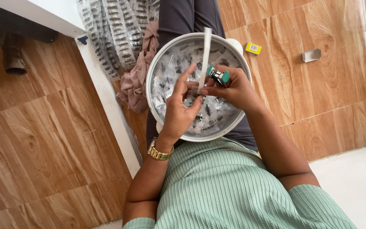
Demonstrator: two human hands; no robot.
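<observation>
Fingers of the left hand point(179, 111) pinched the lower end of a long white strip point(205, 57), index finger raised, thumb and middle finger closed narrow on it. Fingers of the right hand point(229, 91) met the same strip from the other side and were wrapped around a small green-and-silver stapler point(218, 75), its head just beside the strip. The strip stood nearly upright, leaning slightly, its upper end reaching past the far rim of a round white bowl point(153, 74). Both hands hovered over the bowl, which rested on the person's lap and was filled with small clear packets point(170, 72) holding dark bits. A gold wristwatch point(160, 152) sat on the left wrist. Beyond the bowl, strips of the same packets point(115, 34) hung in rows beside a pinkish cloth point(137, 78). On the wood-pattern tile floor point(43, 127), to the right and well apart from the bowl, lay a small yellow box point(253, 48) and a small metallic piece point(311, 55).
</observation>
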